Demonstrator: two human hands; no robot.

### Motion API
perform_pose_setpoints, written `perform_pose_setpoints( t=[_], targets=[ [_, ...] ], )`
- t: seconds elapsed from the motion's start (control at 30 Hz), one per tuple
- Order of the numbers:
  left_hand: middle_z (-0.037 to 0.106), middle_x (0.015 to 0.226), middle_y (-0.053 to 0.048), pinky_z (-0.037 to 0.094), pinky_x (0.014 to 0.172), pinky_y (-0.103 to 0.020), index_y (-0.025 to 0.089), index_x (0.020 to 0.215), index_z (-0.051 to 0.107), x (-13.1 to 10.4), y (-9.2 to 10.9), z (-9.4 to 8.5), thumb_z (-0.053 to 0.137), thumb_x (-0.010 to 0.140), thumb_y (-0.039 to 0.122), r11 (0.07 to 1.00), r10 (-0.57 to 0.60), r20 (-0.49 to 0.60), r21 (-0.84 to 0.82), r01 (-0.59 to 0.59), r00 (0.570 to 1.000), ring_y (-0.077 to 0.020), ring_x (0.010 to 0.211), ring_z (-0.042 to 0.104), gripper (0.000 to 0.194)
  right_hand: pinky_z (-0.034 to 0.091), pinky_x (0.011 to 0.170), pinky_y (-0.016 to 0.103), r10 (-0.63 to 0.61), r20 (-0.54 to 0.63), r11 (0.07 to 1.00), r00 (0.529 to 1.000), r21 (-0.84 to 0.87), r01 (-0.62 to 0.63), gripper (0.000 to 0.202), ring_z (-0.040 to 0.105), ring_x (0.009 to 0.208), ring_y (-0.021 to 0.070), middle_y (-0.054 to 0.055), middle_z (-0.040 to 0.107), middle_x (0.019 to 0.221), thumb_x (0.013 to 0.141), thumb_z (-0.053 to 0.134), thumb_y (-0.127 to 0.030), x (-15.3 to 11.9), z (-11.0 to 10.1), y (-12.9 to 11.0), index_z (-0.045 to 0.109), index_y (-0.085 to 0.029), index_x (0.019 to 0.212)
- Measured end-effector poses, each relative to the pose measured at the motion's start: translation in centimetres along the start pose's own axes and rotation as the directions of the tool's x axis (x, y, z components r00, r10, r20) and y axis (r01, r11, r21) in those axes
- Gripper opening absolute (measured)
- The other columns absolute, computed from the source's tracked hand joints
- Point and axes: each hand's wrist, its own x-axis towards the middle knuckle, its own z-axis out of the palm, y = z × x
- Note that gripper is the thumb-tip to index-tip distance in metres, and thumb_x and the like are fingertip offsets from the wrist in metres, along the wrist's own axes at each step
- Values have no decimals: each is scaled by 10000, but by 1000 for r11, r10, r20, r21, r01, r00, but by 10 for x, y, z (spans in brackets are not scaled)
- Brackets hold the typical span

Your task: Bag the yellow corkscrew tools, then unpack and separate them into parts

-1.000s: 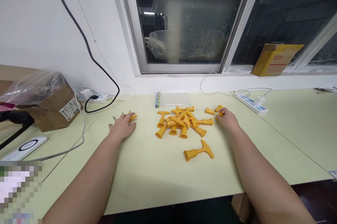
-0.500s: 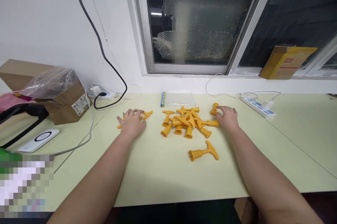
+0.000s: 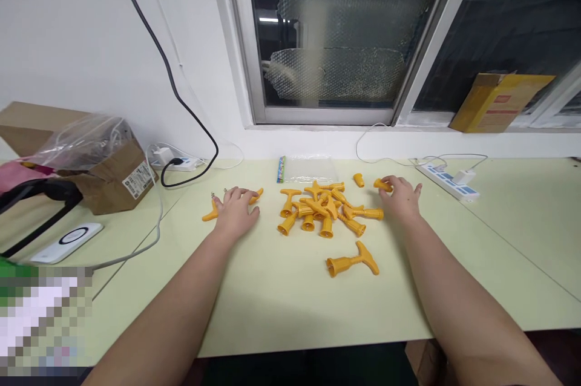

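Note:
My left hand (image 3: 236, 212) rests over a pair of yellow T-shaped handles at the left, fingers apart and curved. One handle (image 3: 210, 214) sticks out at its left, and the tip of another handle (image 3: 258, 195) shows beyond its fingers. Small metal tips rise behind the hand. At the right, my right hand (image 3: 402, 197) has its fingers on a small yellow bell-shaped sleeve (image 3: 382, 184). Another loose yellow sleeve (image 3: 358, 180) lies to its left. Between my hands is a pile of yellow T-handled pieces (image 3: 318, 209) with flared ends. A single T-handled piece (image 3: 351, 260) lies nearer me.
Behind the pile lies a clear plastic bag (image 3: 308, 169). Power strips stand at the right (image 3: 449, 181) and back left, with cables. A cardboard box (image 3: 113, 177) and a white charging pad (image 3: 68, 242) are at the left. The window sill holds a yellow packet (image 3: 494, 104).
My right hand has moved slightly right with one yellow sleeve, and the other sleeve now lies apart from it. My left hand has shifted right, uncovering more of the left handle.

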Motion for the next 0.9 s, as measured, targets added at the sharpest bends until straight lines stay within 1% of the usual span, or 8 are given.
perform_pose_setpoints(
  t=[0.1,0.23,0.37,0.5,0.63,0.73,0.83,0.9],
  targets=[
    [577,1377,-117,124,1176,-756,295,1215,652,-1,0,-1,505,886,347,1000,8,-4,-14,-8,1000,-377,1445,329,364,385,1091,482,93,-188,988,978,140,-67,296,584,1058,259,111,590,1111,849,566,-348,0,-11,14,687,-217,1084],
    [591,1358,-110,157,1171,-743,299,1202,662,0,-1,1,516,877,356,999,26,6,-36,-26,1000,-383,1417,364,361,462,954,380,319,-267,943,909,188,-275,394,585,1030,252,136,586,1165,859,536,-360,0,-22,47,628,-209,1212],
    [599,1362,-107,171,1169,-729,303,1192,660,0,-4,2,524,871,357,999,19,24,-47,-18,1000,-382,1405,385,353,474,837,464,551,-107,834,828,123,-538,318,599,954,327,161,640,1018,739,646,-342,2,-17,74,652,-205,1026],
    [607,1346,-105,210,1164,-707,300,1174,671,1,-6,2,528,866,355,998,23,15,-50,-22,1000,-387,1395,409,344,472,820,540,622,-16,782,783,68,-619,467,594,1005,416,209,645,1060,626,743,-372,3,-11,79,641,-192,1045],
    [608,1338,-105,201,1160,-715,298,1178,670,2,-6,4,529,868,353,999,22,12,-40,-22,1000,-387,1387,412,345,404,1017,546,480,-243,877,843,97,-471,499,499,1238,405,210,587,1282,769,636,-420,0,-16,57,588,-201,1215],
    [608,1341,-108,193,1167,-707,293,1182,669,2,-4,4,531,871,338,999,33,10,-40,-32,999,-380,1386,407,343,404,1049,458,211,-309,975,927,137,-176,362,548,1173,308,146,622,1208,883,499,-374,-1,-13,25,592,-198,1185],
    [613,1324,-106,196,1182,-688,290,1181,671,0,-1,3,526,876,333,997,61,4,-55,-60,998,-371,1383,410,340,465,983,389,-98,-43,978,994,180,104,333,608,1076,251,109,639,1221,886,519,-348,5,3,-14,639,-214,1167],
    [618,1305,-100,204,1188,-680,290,1186,672,-1,1,3,526,880,339,994,81,0,-75,-81,997,-366,1376,415,343,449,1031,372,-201,201,972,959,164,169,350,589,1188,247,97,632,1311,907,530,-351,14,17,-37,667,-242,1210]
  ],
)
